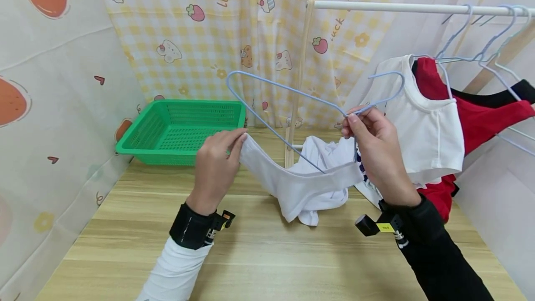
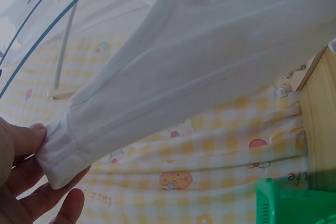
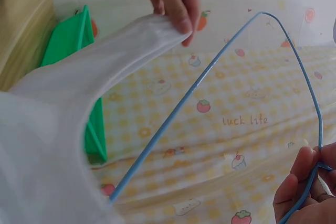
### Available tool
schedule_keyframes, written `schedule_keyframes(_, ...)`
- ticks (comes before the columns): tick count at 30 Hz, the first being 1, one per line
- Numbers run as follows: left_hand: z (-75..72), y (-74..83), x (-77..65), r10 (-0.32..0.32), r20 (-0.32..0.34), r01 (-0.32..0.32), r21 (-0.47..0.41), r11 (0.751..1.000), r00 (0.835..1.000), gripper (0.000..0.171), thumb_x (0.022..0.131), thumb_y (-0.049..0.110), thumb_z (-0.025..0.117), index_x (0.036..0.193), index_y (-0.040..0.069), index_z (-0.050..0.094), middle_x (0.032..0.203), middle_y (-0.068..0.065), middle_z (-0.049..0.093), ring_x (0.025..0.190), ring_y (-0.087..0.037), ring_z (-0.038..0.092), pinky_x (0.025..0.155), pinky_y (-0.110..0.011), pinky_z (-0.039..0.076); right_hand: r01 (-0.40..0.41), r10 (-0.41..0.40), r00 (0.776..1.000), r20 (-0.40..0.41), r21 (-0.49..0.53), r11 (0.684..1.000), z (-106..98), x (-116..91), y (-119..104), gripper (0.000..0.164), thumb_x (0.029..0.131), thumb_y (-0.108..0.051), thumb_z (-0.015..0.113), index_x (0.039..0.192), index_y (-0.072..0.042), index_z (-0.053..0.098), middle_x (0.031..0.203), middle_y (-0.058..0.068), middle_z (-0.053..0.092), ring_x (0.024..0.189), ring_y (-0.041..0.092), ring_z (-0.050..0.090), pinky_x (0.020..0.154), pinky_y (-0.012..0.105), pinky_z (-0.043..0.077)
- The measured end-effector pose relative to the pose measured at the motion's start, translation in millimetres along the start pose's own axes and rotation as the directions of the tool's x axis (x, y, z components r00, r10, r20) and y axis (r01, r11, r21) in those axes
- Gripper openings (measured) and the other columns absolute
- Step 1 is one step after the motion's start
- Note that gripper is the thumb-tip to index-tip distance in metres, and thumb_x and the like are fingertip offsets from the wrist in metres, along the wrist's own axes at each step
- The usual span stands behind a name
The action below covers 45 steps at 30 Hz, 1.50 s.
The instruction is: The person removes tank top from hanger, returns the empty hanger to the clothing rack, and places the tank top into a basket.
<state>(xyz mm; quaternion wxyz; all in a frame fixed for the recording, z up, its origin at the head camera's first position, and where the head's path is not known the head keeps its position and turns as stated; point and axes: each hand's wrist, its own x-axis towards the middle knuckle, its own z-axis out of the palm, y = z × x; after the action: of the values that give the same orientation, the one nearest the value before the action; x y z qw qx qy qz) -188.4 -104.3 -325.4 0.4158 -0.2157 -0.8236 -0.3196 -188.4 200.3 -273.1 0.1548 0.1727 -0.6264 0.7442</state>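
Note:
My left hand point(image 1: 217, 164) pinches the strap end of a white sleeveless top point(image 1: 292, 187), stretching it out to the left. In the left wrist view that strap point(image 2: 68, 140) lies between thumb and fingers. My right hand point(image 1: 378, 150) grips a blue wire hanger point(image 1: 288, 88) at its neck, below the hook. One shoulder of the hanger points up and left, free of cloth. Its lower bar runs down to the top's neckline, where the fabric hides its end. The right wrist view shows the bare hanger wire point(image 3: 205, 72) beside the stretched top.
A green plastic basket point(image 1: 138, 129) stands at the back left of the wooden table point(image 1: 259, 254). Behind the held top lies a heap of white cloth point(image 1: 322, 150). On the right, a rack rail point(image 1: 388, 7) carries white, red point(image 1: 480, 120) and black tops on hangers.

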Motion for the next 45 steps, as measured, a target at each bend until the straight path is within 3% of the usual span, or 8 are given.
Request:
schedule_keyframes(5, 8.3, 1.4, -7.7, 0.0, 0.103, -0.005, 0.044, 0.999, 0.995, 0.02, 0.107, 0.012, 0.068, 0.116, 0.0, 0.081, 0.107, -0.016, 0.082, 0.1, -0.034, 0.079, 0.084, -0.052, 0.062, 0.005, -0.004, 1.0, -0.012, 0.021, 1.0, 7, 2, -3, 0.008, 0.11, -0.004, 0.058, 0.111, -0.006, 0.065, 0.094, 0.001, 0.068, 0.087, 0.013, 0.065, 0.083, 0.02, 0.058)
schedule_keyframes(10, 12.7, 1.1, -11.8, -0.043, 0.177, 0.036, 0.043, 0.998, 0.983, 0.019, 0.106, 0.012, 0.07, 0.119, 0.003, 0.081, 0.109, -0.014, 0.082, 0.101, -0.031, 0.077, 0.081, -0.048, 0.061, 0.02, -0.019, 0.999, -0.033, 0.034, 0.999, 11, 3, -9, 0.008, 0.11, -0.004, 0.058, 0.111, -0.006, 0.066, 0.093, 0.002, 0.068, 0.084, 0.014, 0.065, 0.083, 0.021, 0.058)
schedule_keyframes(23, 12.8, -0.8, -12.3, -0.07, 0.179, 0.066, 0.028, 0.997, 0.981, 0.025, 0.108, 0.016, 0.068, 0.126, 0.001, 0.077, 0.122, -0.017, 0.079, 0.117, -0.035, 0.072, 0.096, -0.051, 0.062, 0.115, -0.11, 0.988, -0.112, 0.036, 0.993, -10, 10, -35, 0.008, 0.105, -0.003, 0.066, 0.109, 0.002, 0.07, 0.092, 0.009, 0.07, 0.08, 0.018, 0.064, 0.074, 0.021, 0.059)
schedule_keyframes(28, 11.8, -2.1, -11.8, -0.076, 0.176, 0.074, 0.02, 0.997, 0.981, 0.027, 0.108, 0.016, 0.068, 0.127, -0.001, 0.075, 0.124, -0.019, 0.077, 0.118, -0.036, 0.072, 0.097, -0.051, 0.062, 0.222, -0.218, 0.961, -0.172, 0.003, 0.975, -26, 18, -59, 0.018, 0.099, 0.001, 0.073, 0.111, 0.013, 0.07, 0.091, 0.017, 0.07, 0.077, 0.024, 0.066, 0.071, 0.023, 0.061)
schedule_keyframes(33, 11.8, -3.1, -11.2, -0.076, 0.172, 0.075, 0.016, 0.997, 0.982, 0.027, 0.107, 0.016, 0.068, 0.128, -0.001, 0.075, 0.124, -0.02, 0.077, 0.117, -0.037, 0.071, 0.095, -0.051, 0.062, 0.272, -0.299, 0.928, -0.221, -0.143, 0.951, -40, 25, -86, 0.013, 0.098, 0.001, 0.075, 0.108, 0.009, 0.074, 0.093, 0.017, 0.072, 0.074, 0.022, 0.066, 0.072, 0.018, 0.061)
schedule_keyframes(36, 11.6, -3.3, -10.9, -0.082, 0.174, 0.08, 0.017, 0.997, 0.981, 0.028, 0.108, 0.016, 0.068, 0.129, -0.001, 0.074, 0.125, -0.02, 0.077, 0.119, -0.037, 0.071, 0.097, -0.051, 0.062, 0.208, -0.301, 0.927, -0.222, -0.363, 0.908, -46, 25, -101, 0.016, 0.102, -0.007, 0.072, 0.116, -0.001, 0.075, 0.1, 0.009, 0.073, 0.079, 0.017, 0.067, 0.077, 0.013, 0.06)
schedule_keyframes(41, 11.8, -3.9, -11.1, -0.085, 0.171, 0.082, 0.024, 0.996, 0.982, 0.031, 0.107, 0.018, 0.069, 0.132, -0.001, 0.073, 0.129, -0.02, 0.075, 0.124, -0.038, 0.068, 0.101, -0.053, 0.06, 0.07, -0.222, 0.963, -0.15, -0.656, 0.751, -57, 25, -118, 0.026, 0.109, -0.02, 0.062, 0.135, -0.016, 0.066, 0.114, -0.004, 0.068, 0.094, 0.008, 0.064, 0.084, 0.006, 0.055)
schedule_keyframes(45, 12.5, -3.8, -11.0, -0.093, 0.18, 0.09, 0.029, 0.996, 0.979, 0.035, 0.108, 0.02, 0.069, 0.135, -0.001, 0.071, 0.132, -0.02, 0.073, 0.128, -0.038, 0.066, 0.105, -0.053, 0.059, 0.086, -0.238, 0.964, -0.118, -0.707, 0.702, -63, 33, -121, 0.018, 0.111, -0.018, 0.06, 0.128, -0.022, 0.064, 0.108, -0.011, 0.066, 0.089, 0.003, 0.063, 0.082, 0.003, 0.053)
